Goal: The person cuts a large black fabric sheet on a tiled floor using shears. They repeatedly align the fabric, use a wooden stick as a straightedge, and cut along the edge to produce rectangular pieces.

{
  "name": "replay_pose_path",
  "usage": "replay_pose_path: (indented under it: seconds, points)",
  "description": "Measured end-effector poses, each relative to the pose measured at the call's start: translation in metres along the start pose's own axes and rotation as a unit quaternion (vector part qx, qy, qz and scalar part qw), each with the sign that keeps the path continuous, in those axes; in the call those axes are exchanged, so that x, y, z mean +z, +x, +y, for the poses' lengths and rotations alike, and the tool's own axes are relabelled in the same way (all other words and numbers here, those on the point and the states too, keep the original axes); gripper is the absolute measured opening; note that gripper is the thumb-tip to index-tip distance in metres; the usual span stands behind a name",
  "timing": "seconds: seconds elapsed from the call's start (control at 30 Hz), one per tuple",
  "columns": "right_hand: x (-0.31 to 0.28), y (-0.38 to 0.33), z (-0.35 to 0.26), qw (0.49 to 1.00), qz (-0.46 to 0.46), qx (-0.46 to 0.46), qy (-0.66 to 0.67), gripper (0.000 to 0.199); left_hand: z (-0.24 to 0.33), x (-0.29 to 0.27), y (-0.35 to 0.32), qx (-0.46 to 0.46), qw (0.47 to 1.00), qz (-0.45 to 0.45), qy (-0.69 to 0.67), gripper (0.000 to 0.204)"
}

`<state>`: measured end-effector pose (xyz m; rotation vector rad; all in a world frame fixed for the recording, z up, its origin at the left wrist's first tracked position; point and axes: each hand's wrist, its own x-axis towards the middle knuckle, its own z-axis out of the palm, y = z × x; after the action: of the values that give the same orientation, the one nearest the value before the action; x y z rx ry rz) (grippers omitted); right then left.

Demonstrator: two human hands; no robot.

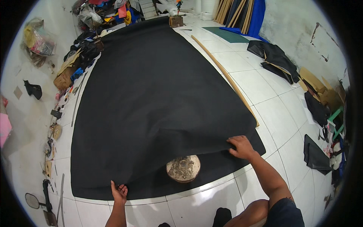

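A large black sheet (159, 83) of fabric-like material spreads over the floor before me, in two layers at its near end. My right hand (241, 146) grips the raised edge of the upper layer at the right, fingers curled over it. Low on the left, my left hand (119, 192) is at the same edge, thumb stretched out and fingers curled against the sheet. Between my hands, nearer the right one, a round, worn, stone-like disc (183, 168) rests on the lower layer. The upper layer's edge sags just behind it and hides part of its far rim.
A long tan tube (223, 72) lies along the sheet's right edge. A brown block (176, 21) sits at its far corner. Folded black material (275, 60) and a black piece (317, 155) are on the right. Bags and scraps (83, 49) crowd the left wall; a mirror (32, 201) lies near left.
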<state>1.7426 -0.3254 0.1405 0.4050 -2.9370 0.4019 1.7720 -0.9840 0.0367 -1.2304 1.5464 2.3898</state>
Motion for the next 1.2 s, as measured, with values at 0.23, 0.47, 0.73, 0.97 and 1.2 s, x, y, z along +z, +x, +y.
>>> replay_pose_path:
  seconds: [0.23,0.47,0.73,0.97,1.2]
  points:
    - [0.004,0.051,-0.176,0.992,-0.075,-0.05,0.084,0.052,-0.018,0.052,0.011,-0.069,0.993,-0.063,-0.078,0.076]
    - [0.011,0.077,-0.207,0.988,-0.105,-0.09,0.063,0.051,-0.008,0.061,-0.001,0.005,1.0,-0.028,-0.001,0.039]
    - [0.014,0.045,-0.223,0.974,-0.165,-0.145,0.053,0.039,-0.007,0.055,-0.003,0.032,0.999,0.005,-0.004,0.04]
    - [0.006,-0.015,-0.229,0.958,-0.18,-0.097,0.202,0.036,-0.031,0.028,0.026,-0.014,0.997,0.049,0.064,0.047]
    - [-0.006,-0.074,-0.232,0.902,-0.364,-0.101,0.21,0.052,-0.054,0.02,0.013,0.032,0.987,0.117,0.11,0.052]
